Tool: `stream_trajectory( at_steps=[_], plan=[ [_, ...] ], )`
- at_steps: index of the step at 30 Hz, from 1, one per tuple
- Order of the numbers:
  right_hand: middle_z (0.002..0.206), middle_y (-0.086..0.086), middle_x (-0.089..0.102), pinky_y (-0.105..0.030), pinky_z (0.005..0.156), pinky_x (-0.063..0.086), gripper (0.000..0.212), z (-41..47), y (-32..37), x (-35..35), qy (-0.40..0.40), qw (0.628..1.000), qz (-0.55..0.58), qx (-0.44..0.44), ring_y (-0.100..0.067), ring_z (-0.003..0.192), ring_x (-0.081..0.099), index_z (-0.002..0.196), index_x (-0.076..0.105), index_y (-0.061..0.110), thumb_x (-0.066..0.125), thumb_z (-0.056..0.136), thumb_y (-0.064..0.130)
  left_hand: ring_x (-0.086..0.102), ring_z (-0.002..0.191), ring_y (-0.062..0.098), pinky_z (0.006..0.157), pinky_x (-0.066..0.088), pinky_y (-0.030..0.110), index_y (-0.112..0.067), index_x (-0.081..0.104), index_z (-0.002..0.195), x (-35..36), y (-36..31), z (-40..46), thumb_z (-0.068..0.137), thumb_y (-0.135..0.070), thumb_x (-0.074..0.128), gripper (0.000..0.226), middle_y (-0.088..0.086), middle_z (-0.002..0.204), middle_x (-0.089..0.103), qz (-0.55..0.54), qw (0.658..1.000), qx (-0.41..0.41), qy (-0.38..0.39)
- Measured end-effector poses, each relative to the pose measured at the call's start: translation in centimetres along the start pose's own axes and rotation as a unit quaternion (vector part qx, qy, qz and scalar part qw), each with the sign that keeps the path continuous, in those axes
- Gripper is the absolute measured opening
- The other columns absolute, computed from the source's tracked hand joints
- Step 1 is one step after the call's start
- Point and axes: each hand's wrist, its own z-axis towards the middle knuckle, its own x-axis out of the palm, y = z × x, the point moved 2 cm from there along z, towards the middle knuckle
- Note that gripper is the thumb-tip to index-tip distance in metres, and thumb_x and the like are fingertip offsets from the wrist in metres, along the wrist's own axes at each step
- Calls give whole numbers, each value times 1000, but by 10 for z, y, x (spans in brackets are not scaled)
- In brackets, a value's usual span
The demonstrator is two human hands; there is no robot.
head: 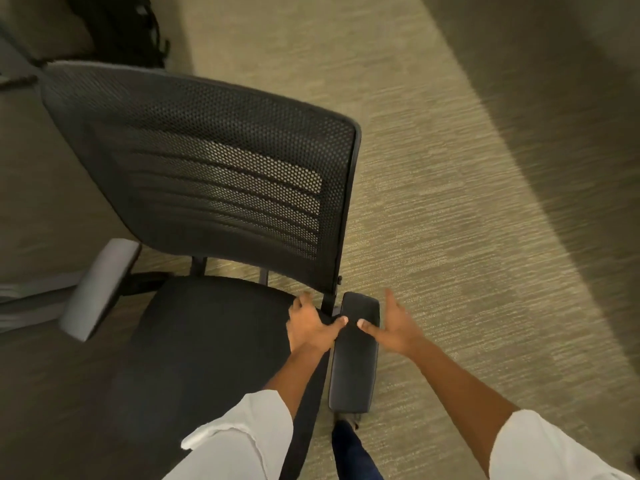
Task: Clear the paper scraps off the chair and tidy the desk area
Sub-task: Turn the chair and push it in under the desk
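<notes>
A black office chair [214,209] stands in front of me on a ribbed, olive-beige carpet [450,209]. Behind its backrest a dark bag [121,29] sits on the floor, and grey panels close in the far left side. A band of shadow crosses the carpet on the far right. My own leg in dark blue trousers and a shoe [346,419] show just under the near armrest.

My left hand [310,329] rests at the back right corner of the seat [214,341], fingers spread, thumb reaching onto the near armrest [355,355]; that grip is loose and has hold of nothing. My right hand [394,329] hovers on the outer side of the same armrest, palm open, thumb tip touching the pad, nothing in it. The armrest lies between my two hands.

I see no paper scraps on the seat.

The backrest is perforated black mesh in a rounded frame, with horizontal ribs showing through. The seat is smooth dark fabric. The near armrest is a long, rounded black pad; the far armrest [98,289] looks pale grey in the light. My sleeves [239,441] are white and rolled up.
</notes>
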Motion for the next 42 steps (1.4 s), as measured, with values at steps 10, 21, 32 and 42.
stream_trajectory(
  at_steps=[10,21,32,42],
  plan=[
    [135,7,59,-10,96,44,49,-46,239,-181,-286,869,148,-375,11,115,55,143,47,16,40,103,43,33,128,42,106,34,54,0,35,140,-207,-62,20,76,-76,55,102,23,146,32,-178,902,43,-392],
    [136,-3,63,-38,107,44,48,-47,296,-183,-262,891,-24,-371,-25,125,59,138,57,15,67,91,23,-1,148,42,118,10,55,-13,-10,155,-318,-161,44,48,-86,69,152,20,163,-7,-246,932,-109,-244],
    [135,-3,63,-36,110,44,63,-58,289,-194,-194,897,-63,-391,-17,125,60,138,58,14,81,80,28,-6,149,45,110,23,71,-16,-28,150,-286,-185,37,61,-57,80,146,24,160,-20,-289,912,-132,-261],
    [141,1,57,-23,108,40,67,-94,272,-163,-101,895,-49,-433,-1,125,53,141,53,15,81,81,24,-3,152,35,113,13,71,-11,-7,155,-261,-154,3,61,-53,79,134,14,166,-6,-329,864,-116,-363]
  ],
)
